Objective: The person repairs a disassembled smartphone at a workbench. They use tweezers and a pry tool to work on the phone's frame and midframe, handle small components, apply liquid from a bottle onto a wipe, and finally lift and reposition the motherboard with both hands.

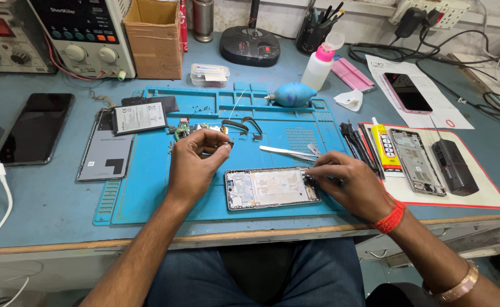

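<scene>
An opened phone frame lies flat on the blue repair mat in front of me. My right hand rests at the frame's right end, fingertips pinched on a small dark part there. My left hand hovers above the frame's left end, thumb and forefinger pinched on a tiny piece near a small circuit board. A pair of silver tweezers lies on the mat just behind the frame.
A battery, a grey back cover and a dark phone lie to the left. A blue dust blower, a white bottle, a glue tube, another phone frame and a pink phone lie to the right.
</scene>
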`<state>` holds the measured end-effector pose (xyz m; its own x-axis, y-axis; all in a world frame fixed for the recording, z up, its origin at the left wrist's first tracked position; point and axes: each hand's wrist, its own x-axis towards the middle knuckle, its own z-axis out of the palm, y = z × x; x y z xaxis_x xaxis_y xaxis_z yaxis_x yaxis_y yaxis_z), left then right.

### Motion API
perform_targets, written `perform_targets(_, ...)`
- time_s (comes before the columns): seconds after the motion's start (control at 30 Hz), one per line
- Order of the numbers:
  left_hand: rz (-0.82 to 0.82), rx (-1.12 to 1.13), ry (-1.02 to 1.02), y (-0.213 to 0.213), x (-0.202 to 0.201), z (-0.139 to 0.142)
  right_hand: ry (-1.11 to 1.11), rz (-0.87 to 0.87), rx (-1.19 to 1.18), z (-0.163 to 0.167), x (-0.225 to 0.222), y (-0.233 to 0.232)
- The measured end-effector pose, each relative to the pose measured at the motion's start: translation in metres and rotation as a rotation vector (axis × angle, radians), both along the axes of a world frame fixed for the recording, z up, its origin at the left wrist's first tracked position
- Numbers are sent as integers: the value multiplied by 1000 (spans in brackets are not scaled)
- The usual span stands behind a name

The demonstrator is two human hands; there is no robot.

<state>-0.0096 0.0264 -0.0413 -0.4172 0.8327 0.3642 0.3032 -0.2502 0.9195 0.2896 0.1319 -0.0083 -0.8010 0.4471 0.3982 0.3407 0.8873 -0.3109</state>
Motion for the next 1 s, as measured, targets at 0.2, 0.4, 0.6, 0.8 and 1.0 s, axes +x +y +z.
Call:
perform_targets(0.2, -31, 39, -48, 0, 0, -1, -22, -47, 62, 0, -1, -9)
perform_targets(0.4, -21, 37, -38, 0, 1, 0, -83, -91, 177, 2, -6, -16)
perform_targets(0.6, -28, 27, -47, 0, 0, 0, -187, -233, 249, 0, -14, -34)
perform_targets(0.8, -49, -2, 50, -1, -4, -1, -178, -209, 250, 0, -14, -40)
perform_targets(1.0, 28, -89, 371, -5, -13, 2, -28, -338, -152, 3, 2, -23)
